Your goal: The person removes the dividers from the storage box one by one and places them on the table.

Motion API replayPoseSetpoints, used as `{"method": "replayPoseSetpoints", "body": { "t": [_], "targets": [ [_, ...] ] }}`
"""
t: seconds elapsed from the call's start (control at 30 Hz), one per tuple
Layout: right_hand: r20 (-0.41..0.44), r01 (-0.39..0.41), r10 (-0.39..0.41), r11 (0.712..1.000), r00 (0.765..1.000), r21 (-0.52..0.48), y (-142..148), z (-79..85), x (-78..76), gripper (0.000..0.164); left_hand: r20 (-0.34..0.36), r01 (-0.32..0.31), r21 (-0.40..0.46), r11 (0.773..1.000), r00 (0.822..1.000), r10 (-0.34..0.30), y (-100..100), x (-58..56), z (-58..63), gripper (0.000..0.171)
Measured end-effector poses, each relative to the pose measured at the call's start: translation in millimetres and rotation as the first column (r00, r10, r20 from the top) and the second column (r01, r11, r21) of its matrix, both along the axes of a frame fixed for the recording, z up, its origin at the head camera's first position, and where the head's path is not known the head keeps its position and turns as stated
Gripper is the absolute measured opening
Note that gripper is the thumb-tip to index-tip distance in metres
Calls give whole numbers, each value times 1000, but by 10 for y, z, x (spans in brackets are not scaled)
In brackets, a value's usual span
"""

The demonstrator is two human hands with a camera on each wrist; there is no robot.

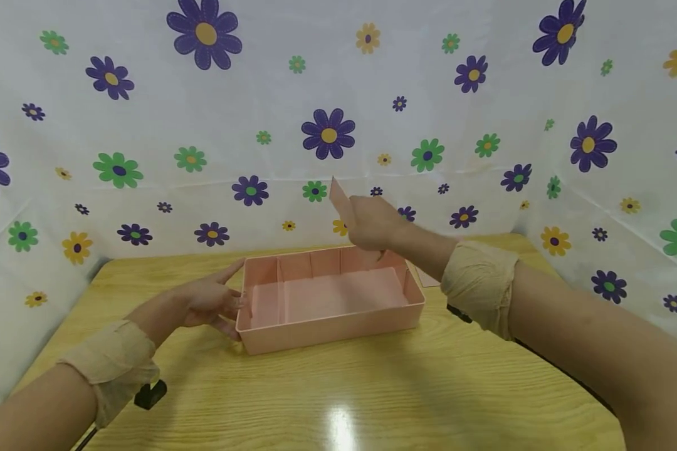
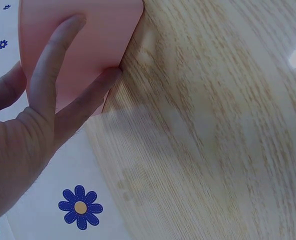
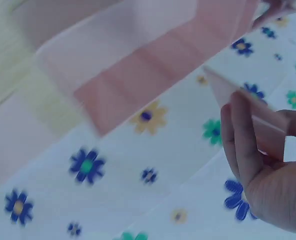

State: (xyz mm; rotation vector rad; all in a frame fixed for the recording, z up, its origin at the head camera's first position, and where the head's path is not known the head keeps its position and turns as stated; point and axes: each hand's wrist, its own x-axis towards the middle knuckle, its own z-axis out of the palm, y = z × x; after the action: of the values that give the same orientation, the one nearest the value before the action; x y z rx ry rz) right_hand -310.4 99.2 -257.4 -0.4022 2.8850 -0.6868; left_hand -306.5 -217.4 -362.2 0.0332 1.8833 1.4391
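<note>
A shallow pink box [image 1: 333,332] lies on the table, longer than it is deep. One thin divider [image 1: 281,291] crosses it near the left end. My left hand [image 1: 209,302] touches the box's left end, fingers spread against the outer wall [image 2: 88,50] in the left wrist view. Above the box's far right part, my right hand [image 1: 375,224] pinches a thin flat pink divider [image 3: 269,134] between thumb and fingers. In the head view that held divider [image 1: 341,202] stands tilted up, clear of the box, partly hidden by the hand.
A flat pink piece [image 1: 427,277] lies on the wooden table [image 1: 293,394] right of the box, partly behind my right forearm. A flower-printed white cloth [image 1: 259,94] hangs behind and at both sides. Small black objects show under both wrists.
</note>
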Motion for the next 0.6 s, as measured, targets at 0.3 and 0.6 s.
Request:
{"method": "replayPoseSetpoints", "body": {
  "t": [0.3, 0.6],
  "targets": [
    [-162, 31, 17, 955, 987, 294, 947, -267, -55, 92, 4, 3, 12, 1000, 1000, -3, -11, 4, -2, 95],
    [-158, -168, 268, 869, 950, 466, 1793, -921, 260, 86, 3, 6, 21, 1000, 1000, -6, 9, 3, 5, 97]
  ]
}}
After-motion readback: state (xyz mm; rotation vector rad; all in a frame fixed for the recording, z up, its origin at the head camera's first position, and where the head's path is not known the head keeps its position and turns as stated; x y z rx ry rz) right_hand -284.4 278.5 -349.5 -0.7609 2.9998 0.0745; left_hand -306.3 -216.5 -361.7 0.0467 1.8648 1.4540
